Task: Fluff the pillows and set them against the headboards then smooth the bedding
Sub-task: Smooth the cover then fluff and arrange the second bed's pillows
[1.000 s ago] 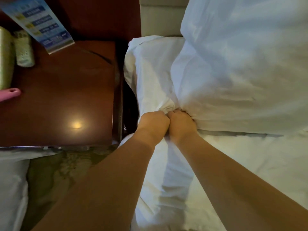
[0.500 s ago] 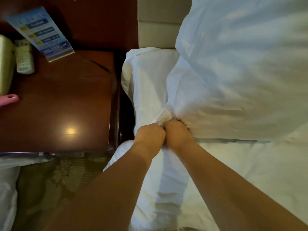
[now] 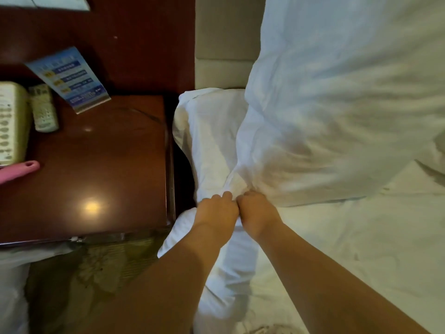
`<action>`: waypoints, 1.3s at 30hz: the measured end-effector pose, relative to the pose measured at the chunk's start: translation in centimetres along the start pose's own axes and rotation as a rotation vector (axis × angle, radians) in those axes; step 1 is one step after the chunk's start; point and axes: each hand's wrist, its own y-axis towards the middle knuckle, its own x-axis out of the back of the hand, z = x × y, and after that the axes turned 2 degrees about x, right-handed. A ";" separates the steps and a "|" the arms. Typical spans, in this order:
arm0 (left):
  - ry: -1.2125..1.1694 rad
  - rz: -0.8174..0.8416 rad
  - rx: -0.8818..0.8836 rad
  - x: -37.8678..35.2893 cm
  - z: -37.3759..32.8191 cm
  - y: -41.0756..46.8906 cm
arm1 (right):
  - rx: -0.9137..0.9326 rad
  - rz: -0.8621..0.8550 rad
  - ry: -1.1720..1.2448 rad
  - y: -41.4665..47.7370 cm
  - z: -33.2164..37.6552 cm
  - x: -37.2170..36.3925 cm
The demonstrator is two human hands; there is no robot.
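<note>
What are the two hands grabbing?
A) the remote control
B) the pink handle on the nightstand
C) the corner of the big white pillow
C: the left hand and the right hand sit side by side, both pinching bunched fabric at the near corner of the big white pillow.

bedside count: two pairs, the rest single
two bare hands, a left hand (image 3: 216, 213) and a right hand (image 3: 257, 213); two white pillows, a large pillow (image 3: 337, 104) and a smaller pillow (image 3: 212, 141); one padded headboard (image 3: 224, 44); one white bed sheet (image 3: 361, 249); one dark wooden nightstand (image 3: 108, 169); one beige telephone (image 3: 10, 121); one remote control (image 3: 44, 109); one blue printed card (image 3: 72, 80); one pink handle (image 3: 19, 169), its far end out of frame; one patch of patterned carpet (image 3: 96, 273); one strip of other white bedding (image 3: 9, 297) at the lower left edge.
</note>
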 end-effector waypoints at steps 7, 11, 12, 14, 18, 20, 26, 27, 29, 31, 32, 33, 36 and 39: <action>0.029 -0.017 -0.114 5.7 -5.9 -1.1 | -0.129 -0.116 0.127 -7.0 -4.5 5.2; 0.051 -0.120 -0.240 9.7 -11.7 -0.3 | -0.268 -0.223 0.188 -10.5 -9.6 7.8; 0.067 -0.144 -0.281 10.6 -13.3 0.0 | -0.307 -0.251 0.193 -11.5 -11.2 8.3; 0.099 -0.187 -0.354 11.7 -16.2 0.6 | -0.385 -0.303 0.197 -13.3 -14.2 8.8; 0.219 -0.225 -0.448 12.8 -21.3 2.7 | -0.525 -0.368 0.260 -15.9 -20.1 8.2; 0.295 -0.227 -0.482 13.0 -23.5 4.0 | -0.573 -0.383 0.295 -16.4 -22.6 7.1; 0.414 -0.272 -0.528 13.4 -29.1 10.3 | -0.602 -0.397 0.357 -14.7 -28.9 4.3; 0.418 -0.274 -0.524 13.3 -30.1 11.7 | -0.598 -0.404 0.350 -13.9 -30.0 4.0; 0.438 -0.256 -0.506 12.7 -32.0 14.4 | -0.583 -0.427 0.337 -12.0 -32.1 3.4; 0.460 -0.242 -0.480 11.7 -33.4 16.9 | -0.572 -0.437 0.363 -9.9 -34.2 2.6; 0.466 -0.237 -0.469 11.2 -33.8 18.2 | -0.565 -0.431 0.375 -8.9 -35.1 2.1; 0.461 -0.229 -0.457 10.5 -34.1 19.3 | -0.552 -0.430 0.376 -8.1 -36.1 1.5; 0.407 -0.149 -0.374 8.5 -34.7 22.2 | -0.505 -0.436 0.354 -5.6 -38.2 -0.2; 0.380 -0.135 -0.280 6.9 -35.2 24.6 | -0.508 -0.415 0.438 -3.3 -39.4 -1.2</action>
